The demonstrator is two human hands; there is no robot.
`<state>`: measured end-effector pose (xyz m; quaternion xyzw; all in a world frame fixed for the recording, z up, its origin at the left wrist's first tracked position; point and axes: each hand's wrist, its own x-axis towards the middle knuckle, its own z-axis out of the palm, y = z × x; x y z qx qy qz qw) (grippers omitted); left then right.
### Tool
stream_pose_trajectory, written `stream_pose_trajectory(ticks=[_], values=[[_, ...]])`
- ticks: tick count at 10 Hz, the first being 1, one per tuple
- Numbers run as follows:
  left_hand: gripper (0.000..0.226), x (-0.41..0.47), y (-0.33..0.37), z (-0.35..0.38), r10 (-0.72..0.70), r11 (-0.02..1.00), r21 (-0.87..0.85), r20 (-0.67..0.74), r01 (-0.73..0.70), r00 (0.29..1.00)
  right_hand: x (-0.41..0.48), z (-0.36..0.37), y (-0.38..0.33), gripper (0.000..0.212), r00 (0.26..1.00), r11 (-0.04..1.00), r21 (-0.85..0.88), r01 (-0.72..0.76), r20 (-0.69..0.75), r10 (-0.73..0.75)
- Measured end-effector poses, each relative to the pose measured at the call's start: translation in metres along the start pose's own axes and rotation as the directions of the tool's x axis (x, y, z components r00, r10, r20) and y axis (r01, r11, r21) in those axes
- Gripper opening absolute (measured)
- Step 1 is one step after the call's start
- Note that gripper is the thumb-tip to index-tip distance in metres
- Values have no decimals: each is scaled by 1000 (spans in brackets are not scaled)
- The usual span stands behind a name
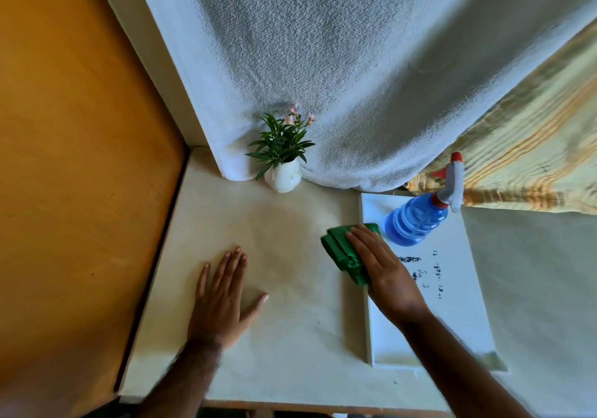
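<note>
Green cloth [339, 246] under flat right grip [384, 275], tray [458, 314] L edge; marks [410, 259] unwiped, est. early. Left grip [223, 301] flat on counter [290, 346], empty.

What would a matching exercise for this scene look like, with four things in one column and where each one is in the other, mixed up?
Column one:
1. green cloth
2. blue spray bottle
3. white vase
4. left hand

Column two:
A. on the far end of the white tray
B. flat on the table, holding nothing
C. under the right hand, at the tray's left edge
D. at the foot of the hanging white towel

Pairs: 1-C, 2-A, 3-D, 4-B.
</note>
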<state>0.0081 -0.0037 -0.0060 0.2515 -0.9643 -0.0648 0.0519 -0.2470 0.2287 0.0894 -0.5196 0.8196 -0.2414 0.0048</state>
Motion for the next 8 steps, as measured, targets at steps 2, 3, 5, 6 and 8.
stream_pose_trajectory(ticks=[2,3,5,6,8], values=[[91,1,3,1,6,1000,-2,-73,-6,997,-101,-9,30,90,954,935,-192,-298,-37,296],[91,1,2,3,14,1000,-2,-85,-14,996,-123,-4,34,96,916,893,-225,-390,7,402],[91,0,3,5,15,1000,17,-68,-14,998,-131,5,37,90,873,868,-309,-389,175,454],[90,0,2,6,13,999,34,-47,-11,999,-131,4,31,99,854,857,-326,-399,209,477],[104,12,4,-16,9,999,38,142,-15,990,-91,-17,9,106,927,916,-275,-292,156,342]])
